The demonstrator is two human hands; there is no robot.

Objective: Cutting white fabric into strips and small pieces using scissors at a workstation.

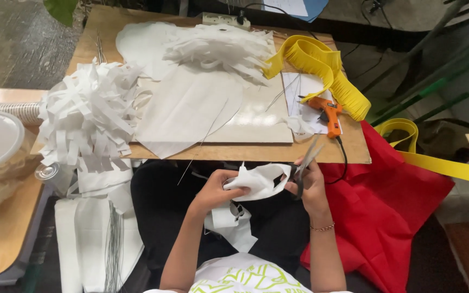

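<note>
My left hand (216, 188) grips a white piece of fabric (261, 179) by its left end, over my lap. My right hand (309, 182) holds a pair of grey scissors (306, 161), whose blades point up and away, at the fabric's right edge. A strip of the white fabric (229, 222) hangs down below my left hand. Both hands are just in front of the near edge of the wooden table (256, 153).
On the table lie an orange glue gun (328, 114), a yellow fringed band (321, 68), white fabric sheets (188, 108) and a heap of cut white strips (90, 114). Red cloth (392, 206) lies to my right, thin wires (114, 244) to my left.
</note>
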